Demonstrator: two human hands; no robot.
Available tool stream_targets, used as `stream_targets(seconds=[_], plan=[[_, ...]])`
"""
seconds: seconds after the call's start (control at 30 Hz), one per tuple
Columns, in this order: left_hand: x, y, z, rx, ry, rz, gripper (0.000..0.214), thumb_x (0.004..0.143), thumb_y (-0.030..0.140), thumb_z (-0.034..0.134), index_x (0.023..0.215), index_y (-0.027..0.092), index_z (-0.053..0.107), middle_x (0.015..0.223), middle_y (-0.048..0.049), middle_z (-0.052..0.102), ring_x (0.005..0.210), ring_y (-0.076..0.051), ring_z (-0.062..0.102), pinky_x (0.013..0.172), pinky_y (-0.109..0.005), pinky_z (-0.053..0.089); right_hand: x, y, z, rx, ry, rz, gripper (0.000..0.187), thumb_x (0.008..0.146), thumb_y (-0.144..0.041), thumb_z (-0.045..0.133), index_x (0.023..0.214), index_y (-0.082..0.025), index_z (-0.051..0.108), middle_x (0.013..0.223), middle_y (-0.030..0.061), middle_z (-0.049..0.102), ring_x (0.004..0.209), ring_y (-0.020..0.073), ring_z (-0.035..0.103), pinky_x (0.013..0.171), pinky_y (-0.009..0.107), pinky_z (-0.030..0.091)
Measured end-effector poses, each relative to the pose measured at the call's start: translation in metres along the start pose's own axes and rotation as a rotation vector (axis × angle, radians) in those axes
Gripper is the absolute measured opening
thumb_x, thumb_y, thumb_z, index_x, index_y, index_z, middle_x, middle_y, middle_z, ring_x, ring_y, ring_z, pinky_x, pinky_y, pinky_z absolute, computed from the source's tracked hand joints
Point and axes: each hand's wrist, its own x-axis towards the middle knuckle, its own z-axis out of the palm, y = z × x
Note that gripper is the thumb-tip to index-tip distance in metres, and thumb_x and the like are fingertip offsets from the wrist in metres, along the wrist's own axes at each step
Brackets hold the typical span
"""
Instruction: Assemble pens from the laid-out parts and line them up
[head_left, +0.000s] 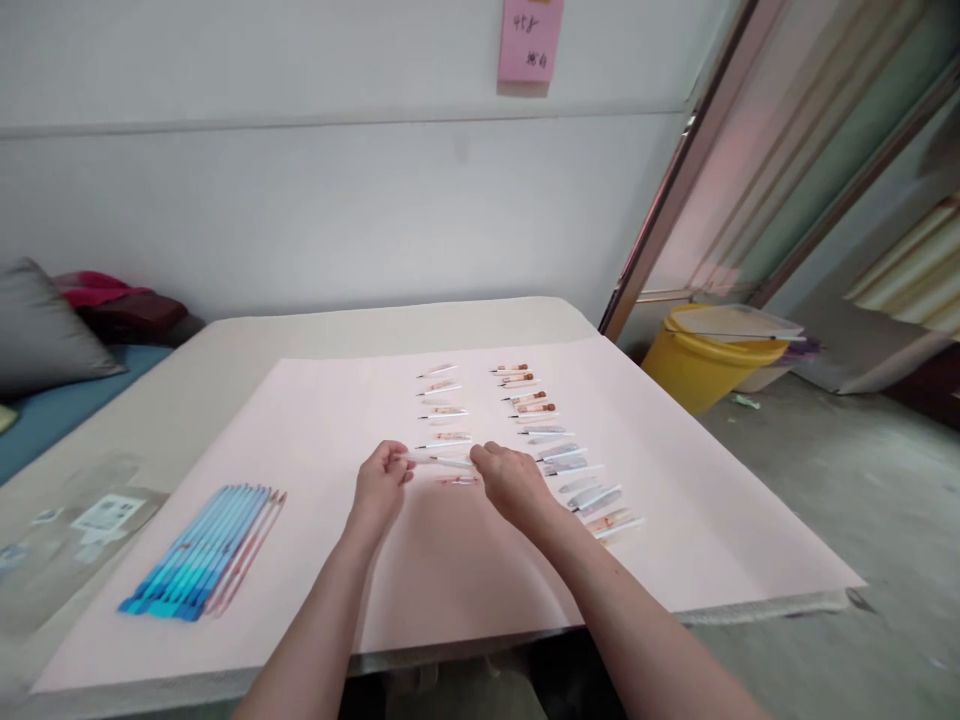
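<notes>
My right hand [510, 478] pinches the near end of a thin white pen refill [452, 462] with a dark tip pointing left. Opposite it, my left hand [382, 475] is closed on a pale, slim piece, perhaps a pen barrel, whose end meets or nearly meets the refill's tip; blur hides whether they touch. Just below the hands lies a pen part [457, 481] with reddish print. Beyond them runs a column of refills beside printed pen parts [444, 412]. To the right, a second column holds brown-topped pen parts [534, 407] and greyish pen parts [562, 465], also with refills.
A row of blue pens [199, 550] with several pinkish ones lies at the left on the pink sheet [315, 420]. Clear plastic packaging [75, 540] rests at the table's left edge. A white wall [337, 220] stands behind; a yellow bin [686, 360] is on the floor at right.
</notes>
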Motion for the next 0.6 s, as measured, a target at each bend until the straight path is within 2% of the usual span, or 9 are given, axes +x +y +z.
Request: stream_targets(seconds=[0.07,0.17,0.23,0.3,0.43,0.6], plan=[[-0.004,0.006,-0.002,-0.3,-0.047,-0.072,0.014,0.072,0.022,0.06,0.084,0.018,0.057,0.077,-0.0018,0.058,0.077,-0.014,0.058,0.074,-0.029,0.047,-0.002,-0.002,0.001,0.024,0.02,-0.006,0.02,0.08,-0.005,0.039,0.088,-0.02,0.05,0.083,0.0029,0.059,0.063,0.0145,0.055,0.05,0.027,0.019],[-0.012,0.013,-0.003,-0.518,-0.027,-0.119,0.031,0.067,0.024,0.068,0.095,0.018,0.058,0.081,-0.0021,0.06,0.076,-0.012,0.059,0.07,-0.025,0.048,-0.006,-0.006,0.002,0.089,0.047,-0.028,0.017,0.086,-0.01,0.036,0.088,-0.02,0.05,0.083,0.0025,0.059,0.063,0.0135,0.054,0.051,0.026,0.02],[-0.019,0.016,0.0,-0.597,0.015,-0.158,0.038,0.067,0.023,0.07,0.102,0.02,0.058,0.082,-0.0016,0.06,0.075,-0.011,0.059,0.067,-0.024,0.049,-0.008,-0.012,0.003,0.144,0.066,-0.041,0.017,0.088,-0.012,0.036,0.089,-0.02,0.05,0.083,0.0023,0.058,0.065,0.0132,0.054,0.053,0.026,0.022],[-0.027,0.019,0.005,-0.656,0.02,-0.213,0.035,0.067,0.022,0.07,0.101,0.02,0.059,0.083,-0.0019,0.06,0.073,-0.01,0.059,0.067,-0.023,0.049,-0.009,-0.018,0.004,0.2,0.084,-0.046,0.016,0.089,-0.013,0.037,0.088,-0.02,0.051,0.082,0.0018,0.058,0.065,0.0129,0.053,0.054,0.025,0.023],[-0.041,0.023,0.014,-0.752,-0.086,-0.268,0.021,0.071,0.024,0.068,0.09,0.016,0.063,0.087,-0.0032,0.06,0.075,-0.009,0.058,0.068,-0.02,0.048,-0.012,-0.031,0.005,0.329,0.127,-0.047,0.015,0.089,-0.014,0.039,0.083,-0.019,0.052,0.078,0.0013,0.055,0.065,0.0122,0.052,0.056,0.023,0.028],[-0.048,0.027,0.013,-0.791,-0.124,-0.243,0.019,0.074,0.025,0.065,0.09,0.017,0.061,0.095,-0.0061,0.063,0.081,-0.012,0.059,0.074,-0.025,0.048,-0.014,-0.037,0.004,0.498,0.182,-0.065,0.013,0.086,-0.013,0.046,0.08,-0.018,0.055,0.078,0.0008,0.053,0.067,0.0113,0.052,0.06,0.021,0.033]])
